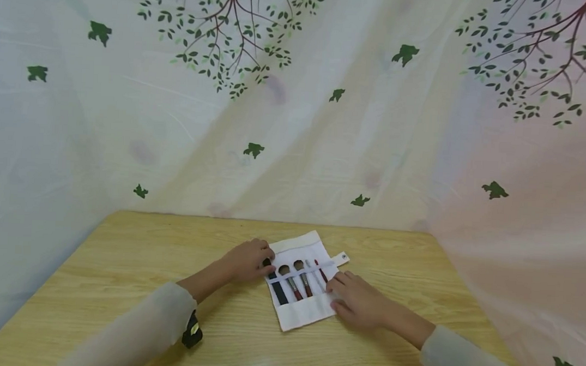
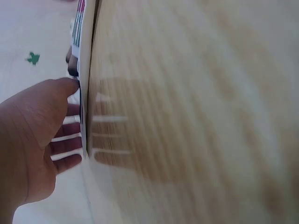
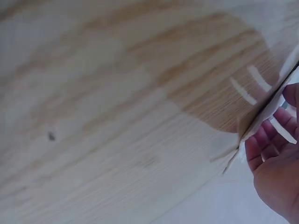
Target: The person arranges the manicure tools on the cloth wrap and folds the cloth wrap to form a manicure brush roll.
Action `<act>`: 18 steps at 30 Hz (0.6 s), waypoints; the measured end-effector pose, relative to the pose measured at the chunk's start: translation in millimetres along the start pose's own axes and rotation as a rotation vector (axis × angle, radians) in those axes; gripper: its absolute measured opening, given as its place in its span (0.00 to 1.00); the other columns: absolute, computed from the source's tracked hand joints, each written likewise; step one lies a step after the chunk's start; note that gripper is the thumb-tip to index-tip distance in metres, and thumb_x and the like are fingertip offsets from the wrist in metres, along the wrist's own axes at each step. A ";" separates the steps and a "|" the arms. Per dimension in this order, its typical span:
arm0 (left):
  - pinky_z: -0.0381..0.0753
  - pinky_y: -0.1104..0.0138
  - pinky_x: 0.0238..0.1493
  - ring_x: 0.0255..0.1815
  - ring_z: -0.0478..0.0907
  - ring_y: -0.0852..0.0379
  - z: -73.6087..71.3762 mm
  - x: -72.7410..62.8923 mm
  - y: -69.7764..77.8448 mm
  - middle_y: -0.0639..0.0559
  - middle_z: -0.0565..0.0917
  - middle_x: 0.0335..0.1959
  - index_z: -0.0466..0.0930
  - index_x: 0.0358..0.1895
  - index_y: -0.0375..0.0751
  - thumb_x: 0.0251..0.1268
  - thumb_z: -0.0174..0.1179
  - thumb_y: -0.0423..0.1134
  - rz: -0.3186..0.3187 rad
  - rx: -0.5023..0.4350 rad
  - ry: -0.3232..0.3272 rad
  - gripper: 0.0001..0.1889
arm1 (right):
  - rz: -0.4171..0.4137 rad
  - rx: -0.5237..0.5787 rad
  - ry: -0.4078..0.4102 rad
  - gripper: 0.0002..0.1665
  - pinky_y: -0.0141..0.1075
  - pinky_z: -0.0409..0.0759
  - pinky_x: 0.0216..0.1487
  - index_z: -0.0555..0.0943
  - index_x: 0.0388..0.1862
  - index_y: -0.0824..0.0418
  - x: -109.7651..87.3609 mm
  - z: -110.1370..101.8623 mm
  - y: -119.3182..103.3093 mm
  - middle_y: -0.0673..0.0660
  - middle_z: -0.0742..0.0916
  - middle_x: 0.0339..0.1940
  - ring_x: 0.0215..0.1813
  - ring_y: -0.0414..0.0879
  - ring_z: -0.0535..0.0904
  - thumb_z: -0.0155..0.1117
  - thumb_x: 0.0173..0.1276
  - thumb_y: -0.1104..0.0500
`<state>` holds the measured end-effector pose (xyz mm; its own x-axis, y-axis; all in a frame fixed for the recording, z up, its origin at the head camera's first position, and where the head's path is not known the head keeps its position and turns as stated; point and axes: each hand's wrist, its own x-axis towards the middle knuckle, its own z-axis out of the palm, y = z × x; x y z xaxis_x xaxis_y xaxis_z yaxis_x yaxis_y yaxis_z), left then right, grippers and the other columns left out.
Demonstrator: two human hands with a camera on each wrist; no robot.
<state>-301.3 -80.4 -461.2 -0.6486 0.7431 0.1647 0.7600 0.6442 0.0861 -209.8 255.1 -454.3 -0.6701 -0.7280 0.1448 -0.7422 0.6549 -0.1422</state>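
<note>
So the roll (image 1: 302,312) is laid open on the table (image 1: 242,333), sitting a bit skewed between the two hands. Tucked in it, from left to right, are a black strip (image 1: 277,290), two brushes (image 1: 298,264) with dark heads, a pale stick (image 1: 309,264) and a red stick (image 1: 322,274), all crossed by a white band (image 1: 295,275). The tab (image 1: 340,259) is stuck out past the right edge (a tiny snap can be spotted on it). The left edge is touched by the left hand (image 1: 251,260), fingers spread with gaps between them, thumb by the black strip. Lower on the right edge, below the tab, the right hand (image 1: 359,299) is rested, its fingers loosely bent and also held a little apart. Dark shading from the hands is cast on the wood in both wrist views. Black gear (image 1: 192,331) is worn at the left wrist, and both arms are covered by pale sleeves (image 1: 134,329). Behind everything a pale cloth (image 1: 304,151) is hung, printed with leafy branches (image 1: 231,33) and green shapes (image 1: 405,54).
</note>
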 end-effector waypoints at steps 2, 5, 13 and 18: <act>0.75 0.57 0.39 0.38 0.73 0.52 -2.6 -7.9 9.5 0.50 0.77 0.39 0.83 0.47 0.43 0.75 0.60 0.51 -0.033 0.032 0.017 0.15 | 0.011 0.007 -0.026 0.12 0.46 0.75 0.56 0.78 0.55 0.55 0.9 0.2 7.5 0.48 0.79 0.53 0.54 0.43 0.72 0.60 0.75 0.58; 0.73 0.55 0.38 0.36 0.71 0.51 -7.1 -19.5 27.1 0.51 0.73 0.34 0.78 0.39 0.44 0.74 0.61 0.52 -0.090 0.073 0.028 0.14 | 0.015 0.029 -0.045 0.15 0.45 0.74 0.57 0.77 0.58 0.55 2.2 -0.6 18.8 0.48 0.79 0.56 0.56 0.42 0.71 0.58 0.74 0.59; 0.77 0.54 0.42 0.38 0.73 0.51 -11.9 -32.5 50.6 0.50 0.74 0.33 0.75 0.35 0.45 0.75 0.59 0.55 -0.179 0.125 -0.004 0.17 | -0.008 0.010 -0.042 0.17 0.49 0.75 0.61 0.78 0.59 0.57 6.0 -5.3 30.5 0.52 0.81 0.59 0.60 0.47 0.74 0.59 0.72 0.61; 0.75 0.58 0.40 0.37 0.70 0.54 -9.1 -28.0 39.2 0.52 0.75 0.37 0.79 0.41 0.44 0.74 0.59 0.57 -0.153 0.060 -0.005 0.18 | -0.038 -0.041 -0.025 0.15 0.49 0.75 0.60 0.79 0.58 0.56 7.5 -6.2 19.0 0.51 0.82 0.54 0.58 0.48 0.75 0.61 0.75 0.56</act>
<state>-253.0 -77.6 -453.5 -0.7570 0.6361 0.1493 0.6483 0.7597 0.0509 -229.0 263.4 -449.9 -0.6411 -0.7573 0.1246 -0.7675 0.6337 -0.0969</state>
